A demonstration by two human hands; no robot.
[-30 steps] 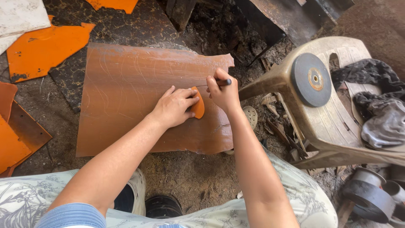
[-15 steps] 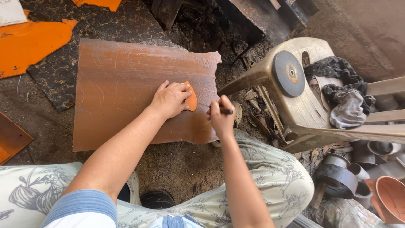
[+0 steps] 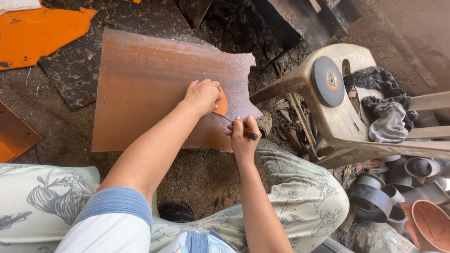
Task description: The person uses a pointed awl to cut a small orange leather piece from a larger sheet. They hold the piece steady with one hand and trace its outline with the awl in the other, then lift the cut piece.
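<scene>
A large brown-orange sheet (image 3: 150,89) lies flat on the dirt floor. My left hand (image 3: 202,96) presses a small orange template piece (image 3: 221,105) onto the sheet near its right edge. My right hand (image 3: 243,136) grips a thin dark pointed tool (image 3: 239,126), its tip touching the lower edge of the template. Both forearms reach forward over my patterned trousers.
A beige plastic chair (image 3: 328,117) lies tipped at the right, with a dark grinding disc (image 3: 327,80) and crumpled cloths (image 3: 386,112) on it. Orange offcuts (image 3: 40,33) lie at the top left and left edge. Pipe pieces and a clay-coloured pot (image 3: 429,225) sit bottom right.
My right hand has travelled from the template's upper right, around its right side, down to its lower edge with the tool. The left hand stays pressed on the template. The camera view shifted.
</scene>
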